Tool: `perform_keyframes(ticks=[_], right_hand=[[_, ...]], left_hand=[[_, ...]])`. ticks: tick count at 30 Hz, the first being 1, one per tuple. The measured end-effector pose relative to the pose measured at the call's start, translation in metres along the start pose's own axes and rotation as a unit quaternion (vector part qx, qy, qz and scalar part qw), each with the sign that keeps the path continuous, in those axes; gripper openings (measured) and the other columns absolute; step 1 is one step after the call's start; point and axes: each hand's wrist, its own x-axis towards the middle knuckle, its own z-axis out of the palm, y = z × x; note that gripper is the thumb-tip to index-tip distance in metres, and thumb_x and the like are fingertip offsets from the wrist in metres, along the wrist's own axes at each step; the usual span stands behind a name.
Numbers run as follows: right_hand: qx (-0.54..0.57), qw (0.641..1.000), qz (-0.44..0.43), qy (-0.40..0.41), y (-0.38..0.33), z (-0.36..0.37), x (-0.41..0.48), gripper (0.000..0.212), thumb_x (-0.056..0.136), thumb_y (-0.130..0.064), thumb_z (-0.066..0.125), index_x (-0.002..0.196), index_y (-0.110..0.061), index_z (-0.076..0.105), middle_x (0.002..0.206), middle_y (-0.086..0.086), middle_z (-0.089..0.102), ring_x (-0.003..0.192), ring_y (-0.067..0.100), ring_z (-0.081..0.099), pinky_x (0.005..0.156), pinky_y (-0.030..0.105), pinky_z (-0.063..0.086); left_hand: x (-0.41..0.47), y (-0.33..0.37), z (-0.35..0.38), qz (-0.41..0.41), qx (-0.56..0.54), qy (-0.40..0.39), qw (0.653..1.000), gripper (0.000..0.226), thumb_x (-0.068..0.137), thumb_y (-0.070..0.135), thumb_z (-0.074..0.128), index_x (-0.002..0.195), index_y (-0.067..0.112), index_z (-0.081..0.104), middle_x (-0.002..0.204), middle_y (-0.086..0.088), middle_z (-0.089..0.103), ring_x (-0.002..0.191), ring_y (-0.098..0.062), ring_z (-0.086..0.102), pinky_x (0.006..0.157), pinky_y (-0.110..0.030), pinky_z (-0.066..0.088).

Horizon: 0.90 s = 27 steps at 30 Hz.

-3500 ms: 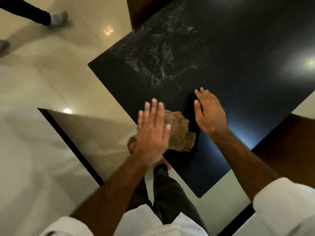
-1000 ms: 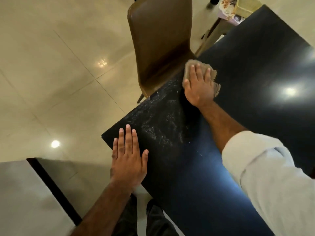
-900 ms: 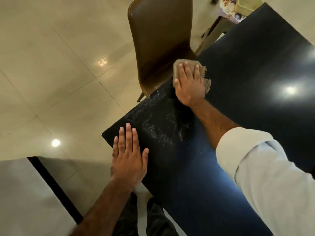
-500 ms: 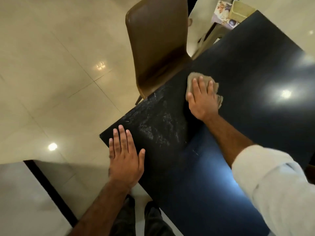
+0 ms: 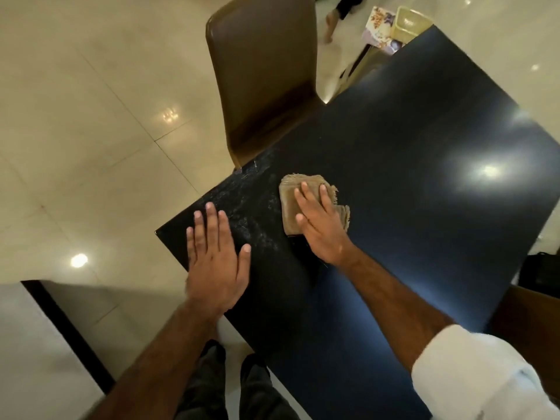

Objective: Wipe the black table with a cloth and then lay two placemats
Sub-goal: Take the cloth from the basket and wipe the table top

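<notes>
Black table [image 5: 409, 177]: cloth [image 5: 291, 204] under flat right hand [image 5: 321, 225]; left hand [image 5: 215, 265] flat beside.

The black table [image 5: 424, 237] has a glossy top that mirrors ceiling lights, and whitish streaks [image 5: 245, 204] are smeared over its corner nearest the brown chair [image 5: 263, 80]. A folded tan cloth [image 5: 291, 204] with a frayed edge lies flat on the top just beside the streaks, under the straight fingers of the right hand [image 5: 321, 228]. The left hand [image 5: 215, 262] rests palm-down at the corner's edge, apart from the cloth.
</notes>
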Motion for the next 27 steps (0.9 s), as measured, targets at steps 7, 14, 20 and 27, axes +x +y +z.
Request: perform_keyframes(ticks=[7, 14, 20, 27], right_hand=[[-0.028, 0.97, 0.137, 0.198, 0.068, -0.036, -0.041, 0.055, 0.112, -0.014, 0.046, 0.166, -0.014, 0.048, 0.176, 0.008, 0.039, 0.167, 0.031, 0.026, 0.137, 0.043, 0.021], [-0.138, 0.968, 0.147, 0.151, 0.089, -0.019, -0.054, 0.054, 0.113, -0.025, 0.051, 0.165, -0.011, 0.049, 0.175, 0.01, 0.041, 0.166, 0.039, 0.025, 0.131, 0.054, 0.036], [-0.152, 0.966, 0.153, 0.14, 0.09, -0.019, -0.054, 0.055, 0.114, -0.026, 0.048, 0.167, -0.011, 0.046, 0.176, 0.01, 0.038, 0.166, 0.04, 0.024, 0.131, 0.053, 0.035], [-0.162, 0.967, 0.154, 0.119, 0.088, -0.025, -0.059, 0.056, 0.116, -0.032, 0.042, 0.17, -0.016, 0.041, 0.179, 0.005, 0.034, 0.168, 0.035, 0.02, 0.127, 0.051, 0.039]], left_hand=[[0.055, 0.128, 0.019, 0.193, 0.066, -0.012, 0.979, 0.083, 0.114, 0.061, 0.025, 0.177, 0.016, -0.006, 0.185, -0.011, -0.019, 0.17, -0.036, -0.02, 0.139, -0.058, -0.004], [0.094, 0.135, 0.026, 0.191, 0.11, -0.033, 0.975, 0.077, 0.116, 0.057, 0.024, 0.178, 0.019, 0.0, 0.186, -0.008, -0.012, 0.172, -0.033, -0.01, 0.139, -0.055, 0.0], [0.17, 0.102, -0.017, 0.112, 0.124, -0.019, 0.986, 0.081, 0.114, 0.065, 0.018, 0.177, 0.022, -0.009, 0.185, -0.007, -0.017, 0.17, -0.037, -0.016, 0.138, -0.06, -0.004], [0.105, 0.025, -0.027, 0.01, 0.1, 0.024, 0.995, 0.079, 0.114, 0.064, 0.016, 0.177, 0.021, -0.005, 0.187, -0.009, -0.005, 0.172, -0.035, -0.005, 0.139, -0.058, 0.004]])
